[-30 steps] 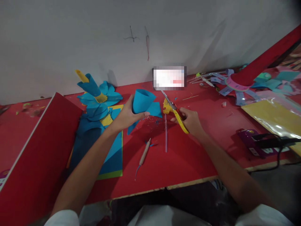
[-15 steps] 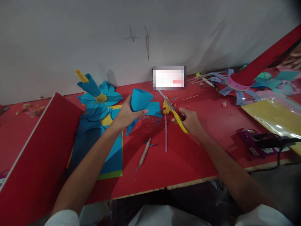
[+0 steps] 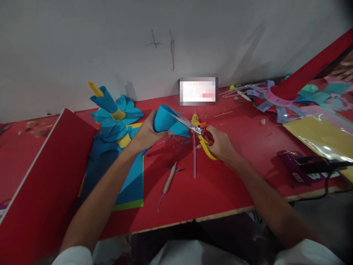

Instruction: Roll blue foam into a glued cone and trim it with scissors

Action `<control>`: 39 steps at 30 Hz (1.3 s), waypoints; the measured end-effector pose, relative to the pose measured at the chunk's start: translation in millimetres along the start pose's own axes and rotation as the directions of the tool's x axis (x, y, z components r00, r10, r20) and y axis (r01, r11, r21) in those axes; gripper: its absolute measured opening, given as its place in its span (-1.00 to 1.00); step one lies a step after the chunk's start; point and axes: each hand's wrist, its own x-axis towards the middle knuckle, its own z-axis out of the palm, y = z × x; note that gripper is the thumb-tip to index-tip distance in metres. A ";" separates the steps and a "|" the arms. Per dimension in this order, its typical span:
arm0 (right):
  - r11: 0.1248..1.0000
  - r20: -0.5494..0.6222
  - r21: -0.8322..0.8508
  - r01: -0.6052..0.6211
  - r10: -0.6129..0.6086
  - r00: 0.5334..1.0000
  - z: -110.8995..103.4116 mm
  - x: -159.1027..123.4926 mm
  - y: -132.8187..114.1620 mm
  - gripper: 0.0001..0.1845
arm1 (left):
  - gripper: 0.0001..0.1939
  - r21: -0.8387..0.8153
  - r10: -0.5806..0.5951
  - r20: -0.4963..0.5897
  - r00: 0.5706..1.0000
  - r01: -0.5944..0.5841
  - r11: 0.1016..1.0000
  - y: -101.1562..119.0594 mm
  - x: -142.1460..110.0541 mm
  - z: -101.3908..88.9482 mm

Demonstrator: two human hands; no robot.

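Observation:
My left hand [image 3: 149, 134] is closed around a curled blue foam sheet [image 3: 163, 119], which bends into a loop above the thumb. Fingers of my right hand [image 3: 220, 143] grip the scissors [image 3: 206, 146], whose handles are yellow and red. The metal blades point left and reach the upper right edge of the curled sheet; whether they cut into it I cannot tell. A flat blue piece [image 3: 182, 129] lies under the blades. Beside it is a crumpled yellow piece [image 3: 195, 119]. A wooden-handled tool with a thin bent tip [image 3: 169, 178] rests nearer to me.
Left of my hands are a blue foam flower [image 3: 121, 112], stacked blue sheets [image 3: 132, 187] and a slanted red board [image 3: 52, 165]. A blurred screen [image 3: 197, 90] leans on the wall. To the right are a purple box [image 3: 295, 167] with a cable and a yellow packet [image 3: 320, 136].
The scissors have swung from pointing up and away to pointing left at the curled sheet. My right hand has shifted slightly left, and the curled sheet has turned a little.

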 end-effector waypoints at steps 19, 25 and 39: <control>1.000 -0.051 0.028 -0.005 0.006 0.999 -4.7 0.4 -4.1 -0.54 | -0.18 0.041 0.015 0.052 0.999 -0.017 0.999 -5.5 0.4 2.3; 0.988 0.015 0.144 -0.062 0.061 0.998 -7.9 2.8 -4.0 -0.57 | -0.19 0.045 0.015 0.023 1.000 -0.016 0.999 2.4 -1.2 0.0; 0.997 0.022 0.026 0.069 -0.069 0.997 -6.1 1.1 -2.2 -0.66 | -0.23 0.062 0.062 0.132 0.989 -0.070 0.996 -2.4 0.3 -12.7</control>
